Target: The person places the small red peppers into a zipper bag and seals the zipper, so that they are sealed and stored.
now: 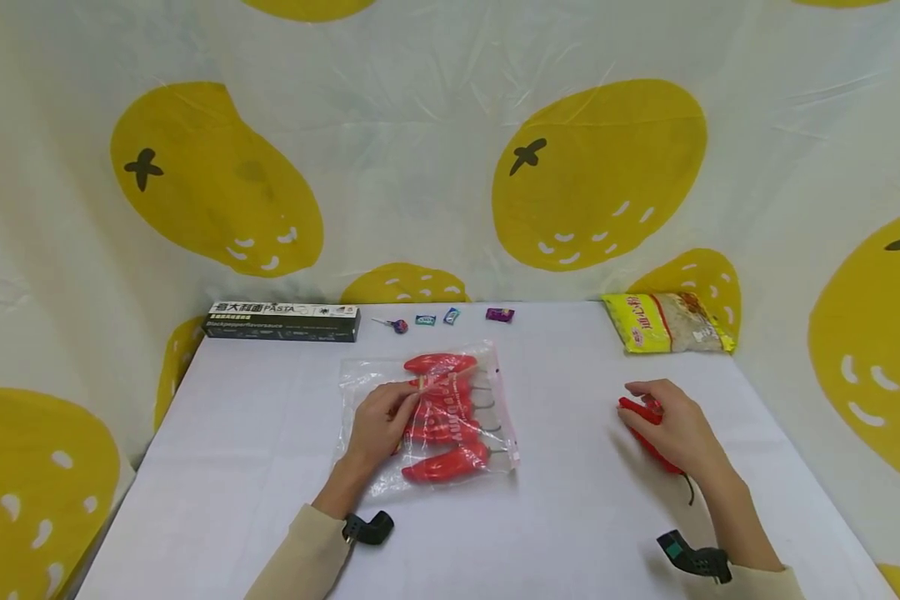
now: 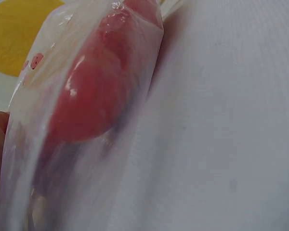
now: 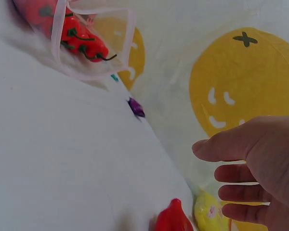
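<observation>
On the table, a clear zip bag (image 1: 378, 483) with pink print holds several red chili peppers (image 1: 450, 462), their stems pointing right. My left hand (image 1: 378, 421) lies over the bag's left part, thumb and fingers pinching its plastic film; in the left wrist view the bag (image 2: 53, 86) bulges around a red pepper (image 2: 94, 96). A single red chili pepper (image 1: 663, 458) is at the right, stem toward me. Over it is my right hand (image 1: 678, 425), fingers loosely bent. The right wrist view shows nothing between these fingers, with the pepper (image 3: 174, 219) below them.
Along the back edge stand a dark pasta box (image 1: 281, 323), a lollipop (image 1: 399, 326), two small blue-green candies (image 1: 425, 320) and a purple candy (image 1: 499, 315). A yellow food packet (image 1: 671, 323) lies at the back right. A fruit-printed curtain (image 1: 412, 167) hangs behind the table.
</observation>
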Demonstrator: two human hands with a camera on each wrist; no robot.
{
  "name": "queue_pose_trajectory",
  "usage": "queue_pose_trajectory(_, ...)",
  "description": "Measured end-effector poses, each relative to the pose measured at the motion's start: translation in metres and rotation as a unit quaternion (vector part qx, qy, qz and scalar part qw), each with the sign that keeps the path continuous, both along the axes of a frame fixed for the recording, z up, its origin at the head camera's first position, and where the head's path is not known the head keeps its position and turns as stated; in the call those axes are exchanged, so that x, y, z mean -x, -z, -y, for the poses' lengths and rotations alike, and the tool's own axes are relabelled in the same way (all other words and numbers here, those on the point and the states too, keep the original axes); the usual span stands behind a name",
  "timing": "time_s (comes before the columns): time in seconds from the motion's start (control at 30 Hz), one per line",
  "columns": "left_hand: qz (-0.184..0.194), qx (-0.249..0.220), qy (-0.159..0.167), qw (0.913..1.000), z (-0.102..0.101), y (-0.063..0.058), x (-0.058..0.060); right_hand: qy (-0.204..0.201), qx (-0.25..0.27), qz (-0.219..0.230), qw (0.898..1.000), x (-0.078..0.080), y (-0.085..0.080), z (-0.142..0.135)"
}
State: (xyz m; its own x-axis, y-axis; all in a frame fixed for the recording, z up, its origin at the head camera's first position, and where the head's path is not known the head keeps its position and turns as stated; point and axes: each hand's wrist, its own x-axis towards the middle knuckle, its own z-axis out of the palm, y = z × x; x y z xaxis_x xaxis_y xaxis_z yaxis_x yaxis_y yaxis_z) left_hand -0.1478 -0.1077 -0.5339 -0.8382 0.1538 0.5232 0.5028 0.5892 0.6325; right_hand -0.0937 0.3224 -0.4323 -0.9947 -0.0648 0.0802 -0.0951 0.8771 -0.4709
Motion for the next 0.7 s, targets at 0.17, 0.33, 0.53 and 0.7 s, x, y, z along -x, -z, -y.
queue_pose_trajectory(0.17, -0.002, -0.001, -0.001, 1.0000, 0.000, -0.001, -0.001, 0.023, -0.015, 0.026, 0.999, -0.017, 0.003, -0.018)
queue_pose_trajectory(0.33, 0.007, -0.003, 0.000, 1.0000, 0.000, -0.003, -0.002, 0.045, -0.022, 0.048, 0.998, -0.029, 0.008, -0.030)
queue_pose_trajectory(0.53, 0.014, -0.001, -0.003, 0.9999, 0.000, -0.001, -0.002, 0.062, -0.025, 0.080, 0.995, -0.038, 0.015, -0.037)
queue_pose_trajectory(0.7, 0.010, -0.003, 0.000, 0.9999, 0.000, 0.000, -0.002, 0.063, -0.026, 0.095, 0.993, -0.041, 0.025, -0.041)
